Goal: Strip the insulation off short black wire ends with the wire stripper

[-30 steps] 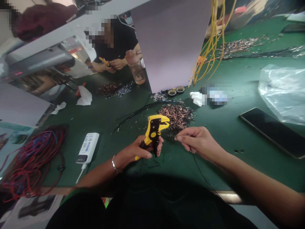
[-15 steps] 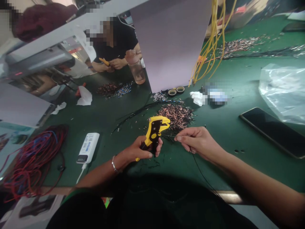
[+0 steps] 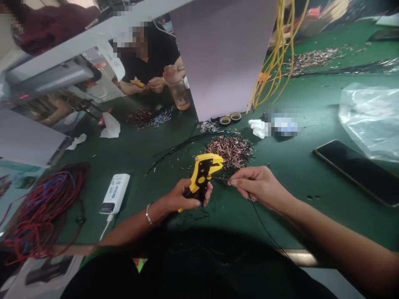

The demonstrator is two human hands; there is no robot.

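Observation:
My left hand is wrapped round the handles of a yellow and black wire stripper, whose jaws point to the upper right. Just right of the tool, my right hand pinches a thin black wire. The wire's tip reaches toward the tool's side, and its tail hangs down over the table's front edge. Whether the tip touches the tool is too small to tell. Behind both hands lies a pile of short copper-coloured and black wire pieces. A bundle of black wires stretches left from behind the pile.
On the green table are a white power bank, red and blue wire coils, a phone, a plastic bag and tape rolls. Yellow wires hang beside a panel. Across sits a person with a bottle nearby.
The wire stripper has shifted very slightly right and down in my left hand. My right hand is almost unmoved. The person across has lowered the yellow tool slightly.

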